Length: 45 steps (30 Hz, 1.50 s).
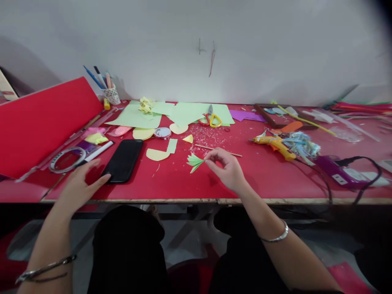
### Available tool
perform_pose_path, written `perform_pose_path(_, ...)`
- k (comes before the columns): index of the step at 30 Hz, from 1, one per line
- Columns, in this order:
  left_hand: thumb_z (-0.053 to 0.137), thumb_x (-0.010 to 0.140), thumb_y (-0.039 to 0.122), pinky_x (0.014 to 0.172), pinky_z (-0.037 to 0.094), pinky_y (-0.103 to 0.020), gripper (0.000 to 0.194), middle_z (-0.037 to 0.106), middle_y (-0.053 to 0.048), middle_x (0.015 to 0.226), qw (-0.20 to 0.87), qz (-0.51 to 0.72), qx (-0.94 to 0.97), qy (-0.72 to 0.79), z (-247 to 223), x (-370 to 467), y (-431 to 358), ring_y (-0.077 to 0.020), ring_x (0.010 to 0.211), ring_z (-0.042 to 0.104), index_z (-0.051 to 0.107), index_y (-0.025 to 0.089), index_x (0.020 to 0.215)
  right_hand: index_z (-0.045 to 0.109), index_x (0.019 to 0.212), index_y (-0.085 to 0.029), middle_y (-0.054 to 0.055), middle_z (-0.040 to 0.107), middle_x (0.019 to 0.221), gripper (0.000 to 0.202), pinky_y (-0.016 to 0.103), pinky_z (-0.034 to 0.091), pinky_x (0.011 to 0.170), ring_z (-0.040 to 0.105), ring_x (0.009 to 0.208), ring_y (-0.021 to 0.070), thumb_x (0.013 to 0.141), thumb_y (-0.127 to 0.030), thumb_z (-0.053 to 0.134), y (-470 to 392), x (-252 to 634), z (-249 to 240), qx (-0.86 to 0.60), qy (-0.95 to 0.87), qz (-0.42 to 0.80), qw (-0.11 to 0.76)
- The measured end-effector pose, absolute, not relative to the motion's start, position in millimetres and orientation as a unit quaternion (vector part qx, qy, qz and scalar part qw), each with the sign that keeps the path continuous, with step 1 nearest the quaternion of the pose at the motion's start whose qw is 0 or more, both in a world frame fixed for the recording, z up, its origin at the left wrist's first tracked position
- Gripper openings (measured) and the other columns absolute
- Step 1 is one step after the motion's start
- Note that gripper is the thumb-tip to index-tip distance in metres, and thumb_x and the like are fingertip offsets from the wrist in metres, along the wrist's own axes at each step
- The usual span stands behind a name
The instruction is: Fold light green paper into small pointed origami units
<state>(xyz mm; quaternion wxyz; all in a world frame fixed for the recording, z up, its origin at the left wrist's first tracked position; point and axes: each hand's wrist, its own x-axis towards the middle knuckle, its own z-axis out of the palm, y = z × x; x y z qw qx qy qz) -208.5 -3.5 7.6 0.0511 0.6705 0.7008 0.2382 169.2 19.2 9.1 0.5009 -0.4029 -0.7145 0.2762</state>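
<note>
Between the thumb and fingers of my right hand (225,167) is the narrow end of a small green fringed paper piece (194,162), its cut strips fanned out to the left. My left hand (81,183) has its fingers apart, the thumb at the lower left corner of a black phone (125,160) that lies on the red table (177,183). A thin wooden stick (218,150) lies just behind my right hand. Cut yellow paper (157,154), a pale green strip (172,146) and a small yellow wedge (188,139) lie between the hands.
Scissors (210,118) rest on green sheets (186,113) at the back, near paper shreds. A yellow glue gun (274,145), its cable and a purple box (339,171) are on the right. Tape (67,159), a pen cup (112,94) and a red board (49,122) stand or lie left.
</note>
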Motion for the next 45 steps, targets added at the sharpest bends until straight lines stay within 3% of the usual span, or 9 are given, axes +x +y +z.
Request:
perform_pose_path(3, 0.043, 0.080, 0.054, 0.088, 0.040, -0.046, 0.054, 0.052, -0.014, 0.121, 0.030, 0.136, 0.700, 0.700, 6, -221, 1, -0.0340, 0.112, 0.046, 0.043, 0.017, 0.119, 0.055, 0.078, -0.017, 0.000, 0.054, 0.072, 0.004, 0.025, 0.042, 0.062, 0.050, 0.065, 0.0105, 0.076, -0.016, 0.052, 21, 167, 7, -0.404, -0.717, 0.277, 0.496)
perform_pose_path(10, 0.046, 0.074, 0.062, 0.086, 0.038, -0.049, 0.063, 0.051, -0.016, 0.122, -0.016, 0.093, 0.706, 0.701, 1, -220, 18, -0.0398, 0.117, 0.041, 0.046, 0.017, 0.119, 0.055, 0.078, -0.016, 0.000, 0.054, 0.070, 0.004, 0.023, 0.040, 0.060, 0.048, 0.063, 0.0100, 0.076, -0.016, 0.052, 22, 168, 7, -0.407, -0.724, 0.261, 0.492)
perform_pose_path(17, 0.035, 0.081, 0.053, 0.101, 0.020, -0.048, 0.065, 0.031, -0.021, 0.136, 0.075, 0.005, 0.640, 0.765, 14, -203, 20, -0.0346, 0.130, 0.020, 0.031, 0.009, 0.130, 0.055, 0.077, -0.018, -0.001, 0.052, 0.068, 0.004, 0.024, 0.041, 0.061, 0.049, 0.063, 0.0113, 0.076, -0.017, 0.051, 22, 170, 9, -0.397, -0.719, 0.266, 0.504)
perform_pose_path(21, 0.032, 0.082, 0.053, 0.103, 0.016, -0.049, 0.063, 0.030, -0.018, 0.136, 0.084, 0.035, 0.650, 0.754, 15, -201, 16, -0.0329, 0.131, 0.018, 0.030, 0.010, 0.129, 0.055, 0.076, -0.018, -0.001, 0.052, 0.067, 0.004, 0.025, 0.040, 0.060, 0.048, 0.062, 0.0118, 0.075, -0.017, 0.051, 24, 171, 6, -0.403, -0.716, 0.265, 0.505)
perform_pose_path(26, 0.040, 0.082, 0.050, 0.104, 0.021, -0.047, 0.050, 0.037, -0.011, 0.129, -0.001, 0.280, 0.657, 0.700, 37, -163, 2, -0.0268, 0.126, 0.026, 0.038, 0.020, 0.122, 0.055, 0.076, -0.018, 0.000, 0.053, 0.068, 0.004, 0.025, 0.040, 0.059, 0.049, 0.062, 0.0122, 0.074, -0.018, 0.051, 27, 170, 5, -0.403, -0.714, 0.275, 0.503)
perform_pose_path(28, 0.042, 0.083, 0.048, 0.102, 0.029, -0.040, 0.045, 0.038, -0.010, 0.126, 0.009, 0.329, 0.717, 0.615, 49, -131, -1, -0.0230, 0.123, 0.030, 0.041, 0.021, 0.118, 0.055, 0.076, -0.018, 0.000, 0.053, 0.068, 0.004, 0.025, 0.040, 0.059, 0.048, 0.061, 0.0120, 0.074, -0.018, 0.051, 27, 167, 6, -0.399, -0.718, 0.277, 0.500)
perform_pose_path(36, 0.047, 0.084, 0.038, 0.101, 0.032, -0.036, 0.039, 0.043, -0.009, 0.124, 0.066, 0.293, 0.877, 0.376, 49, -8, 16, -0.0208, 0.121, 0.035, 0.043, 0.020, 0.119, 0.054, 0.075, -0.018, 0.000, 0.053, 0.069, 0.003, 0.026, 0.041, 0.062, 0.049, 0.063, 0.0129, 0.073, -0.018, 0.051, 27, 162, 4, -0.396, -0.692, 0.321, 0.510)
perform_pose_path(41, 0.046, 0.086, 0.030, 0.091, 0.041, -0.036, 0.032, 0.057, -0.007, 0.113, 0.105, 0.283, 0.881, 0.365, 27, 8, 29, -0.0194, 0.105, 0.051, 0.045, 0.020, 0.116, 0.053, 0.073, -0.019, 0.000, 0.054, 0.070, 0.004, 0.027, 0.041, 0.063, 0.051, 0.066, 0.0137, 0.072, -0.016, 0.049, 27, 165, -1, -0.414, -0.678, 0.336, 0.506)
perform_pose_path(45, 0.046, 0.085, 0.033, 0.087, 0.043, -0.036, 0.029, 0.061, -0.007, 0.105, 0.127, 0.325, 0.855, 0.384, 11, 2, 29, -0.0200, 0.097, 0.055, 0.049, 0.020, 0.111, 0.053, 0.075, -0.019, 0.000, 0.053, 0.070, 0.004, 0.026, 0.041, 0.063, 0.050, 0.065, 0.0132, 0.073, -0.018, 0.050, 23, 160, -1, -0.439, -0.679, 0.340, 0.481)
